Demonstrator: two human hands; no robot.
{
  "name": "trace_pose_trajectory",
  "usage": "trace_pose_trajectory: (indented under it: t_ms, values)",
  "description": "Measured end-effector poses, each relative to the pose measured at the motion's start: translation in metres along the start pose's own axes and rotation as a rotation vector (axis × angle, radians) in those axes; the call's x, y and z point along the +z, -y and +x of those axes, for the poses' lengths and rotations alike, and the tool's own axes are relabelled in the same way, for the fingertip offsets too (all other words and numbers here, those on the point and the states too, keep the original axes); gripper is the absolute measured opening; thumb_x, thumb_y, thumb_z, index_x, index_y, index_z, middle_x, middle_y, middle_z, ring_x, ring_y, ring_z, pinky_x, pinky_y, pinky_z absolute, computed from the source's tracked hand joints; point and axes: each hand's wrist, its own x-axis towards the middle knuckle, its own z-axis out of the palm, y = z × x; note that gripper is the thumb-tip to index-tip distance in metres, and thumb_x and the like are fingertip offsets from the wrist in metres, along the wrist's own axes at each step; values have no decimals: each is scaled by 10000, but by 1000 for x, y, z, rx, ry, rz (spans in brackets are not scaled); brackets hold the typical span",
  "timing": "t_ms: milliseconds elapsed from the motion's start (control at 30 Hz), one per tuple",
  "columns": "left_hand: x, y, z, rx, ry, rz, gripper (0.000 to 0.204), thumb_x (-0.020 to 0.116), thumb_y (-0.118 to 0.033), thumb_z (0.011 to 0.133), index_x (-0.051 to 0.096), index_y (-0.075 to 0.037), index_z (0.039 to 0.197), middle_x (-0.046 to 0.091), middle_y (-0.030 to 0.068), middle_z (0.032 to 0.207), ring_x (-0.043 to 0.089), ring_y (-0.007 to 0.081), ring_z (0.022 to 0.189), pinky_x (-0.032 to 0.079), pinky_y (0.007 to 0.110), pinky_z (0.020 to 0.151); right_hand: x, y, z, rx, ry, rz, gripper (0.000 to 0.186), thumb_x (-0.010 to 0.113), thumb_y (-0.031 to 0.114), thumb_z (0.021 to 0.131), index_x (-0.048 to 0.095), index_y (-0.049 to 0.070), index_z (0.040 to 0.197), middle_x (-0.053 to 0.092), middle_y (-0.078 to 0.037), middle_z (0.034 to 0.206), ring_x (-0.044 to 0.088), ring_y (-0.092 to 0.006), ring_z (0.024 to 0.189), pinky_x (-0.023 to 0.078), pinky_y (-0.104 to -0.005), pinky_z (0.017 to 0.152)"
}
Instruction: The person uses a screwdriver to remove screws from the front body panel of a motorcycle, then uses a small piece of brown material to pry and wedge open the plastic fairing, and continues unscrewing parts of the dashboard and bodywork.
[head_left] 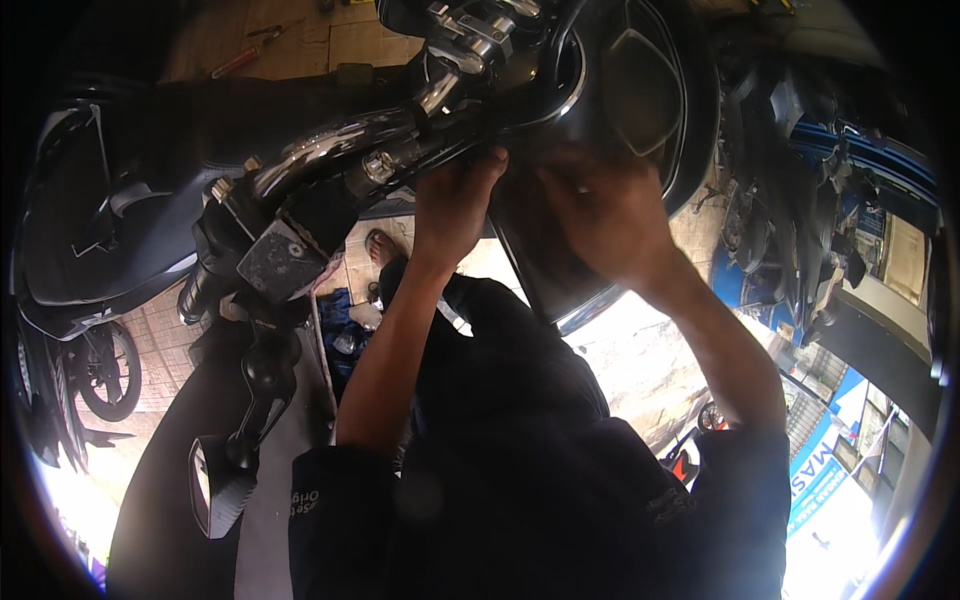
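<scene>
A motorcycle's front end stands close before me, with a chrome handlebar [335,150] and a dark front panel [545,250]. My left hand [450,215] is raised under the handlebar, beside the panel's left edge. Its thumb points up, while the other fingers curl out of sight behind dark parts. On the right, my right hand [610,215] is against the panel, just below the round instrument housing [640,90]. Its fingers are bent and closed in deep shadow. What either hand grips is too dark to make out.
To the left are a brake fluid reservoir [285,260], a mirror [220,490] and a long black seat [110,230]. A screwdriver [237,62] lies on the tiled floor at upper left. More motorcycles [785,190] stand at right, near a blue banner [820,480].
</scene>
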Motion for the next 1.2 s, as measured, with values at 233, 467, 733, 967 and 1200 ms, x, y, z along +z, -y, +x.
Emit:
trace_pose_trajectory:
  t_ms: [233,467,733,967,1200]
  values:
    - [-4,3,-7,-128,53,205,366,657,-361,923,697,-2,863,608,64,661,550,125,655,441,325,641,2,-45,10,333,102,768,97,691,71,862,731,5,920,718,-175,837,723,-290,714,580,-347,681]
    - [9,18,1,92,-338,-196,197,687,-206,931,695,-19,991,677,33,831,612,144,789,483,311,761,13,3,-9,-200,-94,-57,165,682,10,800,738,62,946,730,-92,930,701,-276,820,575,-375,737]
    - [15,31,3,189,-421,-442,269,735,-143,861,676,1,1080,711,65,955,652,156,881,507,311,819,18,3,-17,-64,-86,7,94,712,-7,846,757,15,926,752,-96,917,722,-203,773,559,-312,684]
    - [4,46,18,244,-493,-349,363,808,-229,767,721,-12,1045,746,118,1011,702,192,945,536,336,841,16,-8,-12,255,25,392,169,639,37,958,696,-38,1099,741,-116,1001,709,-149,894,578,-272,794]
    - [-11,64,27,35,-311,-83,254,608,-236,941,700,-11,1011,678,116,774,657,203,791,504,336,743,12,-9,3,352,94,456,180,654,48,943,670,-40,1100,741,-135,974,731,-193,887,608,-307,764]
